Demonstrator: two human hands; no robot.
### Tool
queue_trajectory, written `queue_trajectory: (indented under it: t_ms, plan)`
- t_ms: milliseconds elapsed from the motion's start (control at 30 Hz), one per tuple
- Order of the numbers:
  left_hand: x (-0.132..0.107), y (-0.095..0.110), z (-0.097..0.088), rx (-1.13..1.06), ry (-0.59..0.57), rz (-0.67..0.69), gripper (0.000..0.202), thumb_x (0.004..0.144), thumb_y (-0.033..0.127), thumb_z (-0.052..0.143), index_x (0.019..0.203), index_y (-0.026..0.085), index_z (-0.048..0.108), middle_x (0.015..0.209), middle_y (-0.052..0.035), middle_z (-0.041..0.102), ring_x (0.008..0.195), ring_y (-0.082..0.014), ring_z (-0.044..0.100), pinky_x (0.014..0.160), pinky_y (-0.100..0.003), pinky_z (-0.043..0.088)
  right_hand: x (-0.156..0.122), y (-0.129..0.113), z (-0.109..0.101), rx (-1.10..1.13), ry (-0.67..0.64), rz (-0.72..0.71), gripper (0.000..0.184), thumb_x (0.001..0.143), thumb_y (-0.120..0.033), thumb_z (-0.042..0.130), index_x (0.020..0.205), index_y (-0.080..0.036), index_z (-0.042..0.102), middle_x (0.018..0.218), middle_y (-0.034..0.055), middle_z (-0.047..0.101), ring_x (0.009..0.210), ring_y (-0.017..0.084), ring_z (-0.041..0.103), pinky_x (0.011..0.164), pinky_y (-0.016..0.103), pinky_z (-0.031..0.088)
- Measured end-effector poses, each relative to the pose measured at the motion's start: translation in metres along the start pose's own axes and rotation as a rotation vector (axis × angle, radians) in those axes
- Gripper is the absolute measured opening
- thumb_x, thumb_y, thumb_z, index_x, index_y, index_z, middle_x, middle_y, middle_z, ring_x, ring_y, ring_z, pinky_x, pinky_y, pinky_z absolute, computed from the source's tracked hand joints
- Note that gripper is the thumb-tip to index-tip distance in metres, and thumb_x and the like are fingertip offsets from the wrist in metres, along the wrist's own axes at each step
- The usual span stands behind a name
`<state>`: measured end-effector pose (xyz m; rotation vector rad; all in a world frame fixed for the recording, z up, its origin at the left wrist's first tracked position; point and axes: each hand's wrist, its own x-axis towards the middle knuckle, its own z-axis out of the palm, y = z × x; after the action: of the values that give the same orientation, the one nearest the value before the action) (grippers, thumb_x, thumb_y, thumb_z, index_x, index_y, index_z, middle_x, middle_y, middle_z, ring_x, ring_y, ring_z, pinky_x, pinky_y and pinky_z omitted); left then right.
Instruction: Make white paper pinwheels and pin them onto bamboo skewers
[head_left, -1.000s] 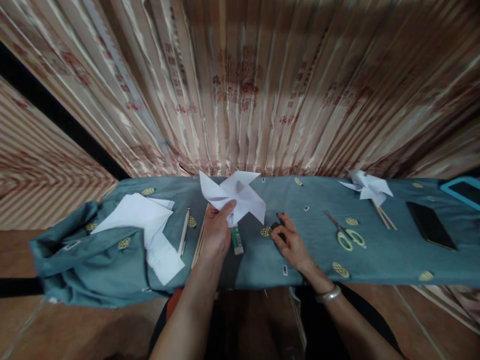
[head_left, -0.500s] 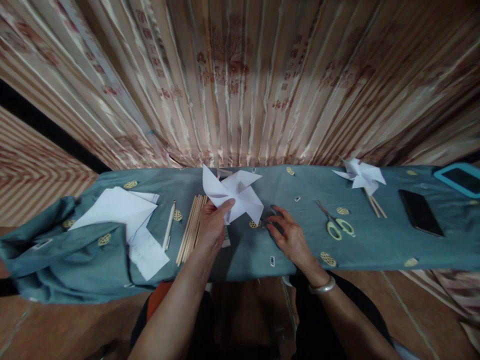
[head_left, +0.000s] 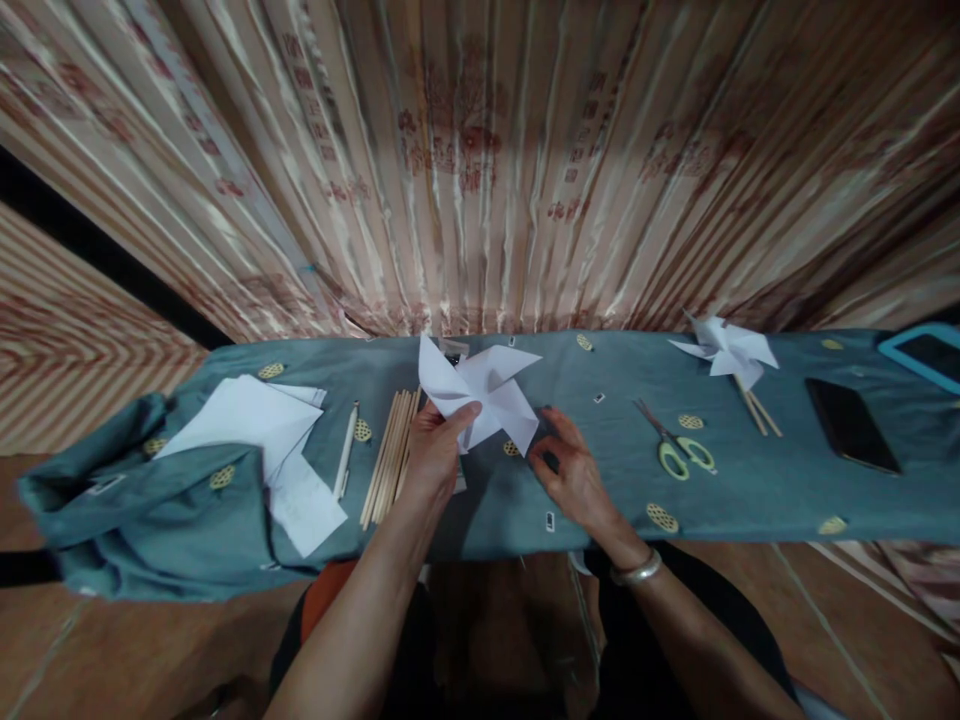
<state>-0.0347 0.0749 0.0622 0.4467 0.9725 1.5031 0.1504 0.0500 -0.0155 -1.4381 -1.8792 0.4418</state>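
A white paper pinwheel point(head_left: 491, 395) with folded blades is pinched in my left hand point(head_left: 439, 450), the thumb pressed near its centre. My right hand point(head_left: 574, 475) is just to the right, beside the pinwheel's lower right blade tip. Its thumb and a finger are curled together in a pinch, and whatever is between them is too small to make out. Under and beside my left wrist lies a row of thin wooden sticks point(head_left: 386, 460). Part of a small box or packet is hidden behind the left hand and pinwheel.
On the green cloth point(head_left: 495, 520) at left lie white paper sheets point(head_left: 240, 415) and a white pen point(head_left: 346, 450). To the right are green-handled scissors point(head_left: 679, 450), finished-looking pinwheels on sticks point(head_left: 731, 350), a black phone point(head_left: 851, 425) and a blue-framed device point(head_left: 915, 350). A pleated curtain point(head_left: 465, 200) hangs behind.
My right hand's spread fingers have drawn together into a pinch, close to the pinwheel's lower right blade. The left hand keeps its hold. The whole view has shifted slightly.
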Motion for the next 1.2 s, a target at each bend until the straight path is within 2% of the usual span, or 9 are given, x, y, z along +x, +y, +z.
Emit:
queue_trajectory:
  t_ms: [100, 233, 333, 433, 533, 600, 733, 867, 1200]
  plan:
    - [-0.002, 0.0, 0.001, 0.024, -0.008, -0.007, 0.032, 0.044, 0.021, 0.089, 0.072, 0.014, 0.073, 0.069, -0.0017, 0.074, 0.06, -0.0142, 0.065, 0.066, -0.028, 0.05, 0.009, 0.003, -0.009, 0.067, 0.083, 0.02, 0.009, 0.083, -0.024, 0.06, 0.079, -0.021, 0.068, 0.145, 0.0114, 0.051, 0.141, 0.03, 0.037, 0.116, 0.055, 0.028]
    - [-0.004, -0.002, 0.004, 0.036, -0.036, 0.009, 0.028, 0.047, 0.021, 0.087, 0.071, 0.015, 0.073, 0.069, -0.0011, 0.073, 0.061, -0.0136, 0.063, 0.066, -0.027, 0.049, 0.022, -0.005, -0.039, 0.208, 0.233, 0.077, 0.013, 0.083, -0.032, 0.064, 0.076, -0.022, 0.067, 0.143, 0.011, 0.053, 0.14, 0.032, 0.04, 0.116, 0.059, 0.025]
    - [-0.007, -0.006, 0.009, 0.053, -0.05, 0.029, 0.028, 0.047, 0.023, 0.087, 0.07, 0.016, 0.073, 0.07, -0.0009, 0.073, 0.063, -0.0145, 0.063, 0.066, -0.028, 0.05, 0.023, -0.031, -0.067, 0.252, 0.262, 0.023, 0.013, 0.085, -0.034, 0.066, 0.08, -0.022, 0.068, 0.147, 0.0084, 0.049, 0.142, 0.03, 0.037, 0.118, 0.057, 0.023]
    - [-0.013, -0.011, 0.014, 0.082, -0.08, 0.055, 0.025, 0.05, 0.023, 0.084, 0.071, 0.017, 0.074, 0.07, -0.0003, 0.073, 0.063, -0.0147, 0.062, 0.064, -0.027, 0.049, 0.018, -0.065, -0.082, 0.194, 0.234, -0.08, 0.01, 0.086, -0.033, 0.066, 0.08, -0.024, 0.069, 0.157, 0.0007, 0.036, 0.149, 0.031, 0.023, 0.118, 0.058, 0.023]
    - [-0.02, -0.014, 0.018, 0.133, -0.118, 0.073, 0.017, 0.054, 0.02, 0.081, 0.07, 0.017, 0.074, 0.068, 0.0007, 0.072, 0.059, -0.0132, 0.06, 0.061, -0.026, 0.047, 0.015, -0.086, -0.079, 0.093, 0.228, -0.21, 0.006, 0.087, -0.027, 0.065, 0.083, -0.026, 0.07, 0.16, -0.0053, 0.028, 0.151, 0.031, 0.014, 0.118, 0.06, 0.022]
    - [-0.023, -0.016, 0.02, 0.174, -0.144, 0.089, 0.014, 0.057, 0.018, 0.079, 0.07, 0.017, 0.074, 0.067, 0.0012, 0.072, 0.058, -0.0125, 0.059, 0.061, -0.025, 0.046, 0.016, -0.088, -0.071, 0.046, 0.22, -0.253, 0.007, 0.087, -0.025, 0.064, 0.084, -0.026, 0.07, 0.161, -0.007, 0.024, 0.151, 0.032, 0.012, 0.119, 0.061, 0.02]
    - [-0.024, -0.018, 0.021, 0.258, -0.172, 0.127, 0.015, 0.058, 0.018, 0.078, 0.073, 0.018, 0.076, 0.069, 0.0003, 0.072, 0.062, -0.0143, 0.061, 0.064, -0.026, 0.047, 0.019, -0.073, -0.06, 0.008, 0.191, -0.239, 0.008, 0.087, -0.025, 0.064, 0.083, -0.025, 0.071, 0.162, -0.0072, 0.02, 0.151, 0.034, 0.012, 0.118, 0.063, 0.02]
    - [-0.02, -0.019, 0.021, 0.277, -0.195, 0.116, 0.016, 0.056, 0.019, 0.081, 0.071, 0.017, 0.076, 0.07, -0.001, 0.073, 0.062, -0.0156, 0.061, 0.064, -0.027, 0.049, 0.021, -0.06, -0.058, 0.037, 0.177, -0.221, 0.007, 0.087, -0.025, 0.065, 0.083, -0.025, 0.071, 0.162, -0.0068, 0.022, 0.151, 0.033, 0.013, 0.119, 0.062, 0.02]
    - [-0.021, -0.02, 0.021, 0.291, -0.233, 0.123, 0.014, 0.056, 0.018, 0.08, 0.069, 0.018, 0.076, 0.067, -0.0008, 0.072, 0.059, -0.0152, 0.06, 0.06, -0.027, 0.049, 0.02, -0.054, -0.059, 0.093, 0.153, -0.19, 0.006, 0.087, -0.026, 0.065, 0.084, -0.024, 0.071, 0.16, -0.0037, 0.027, 0.151, 0.029, 0.016, 0.121, 0.057, 0.017]
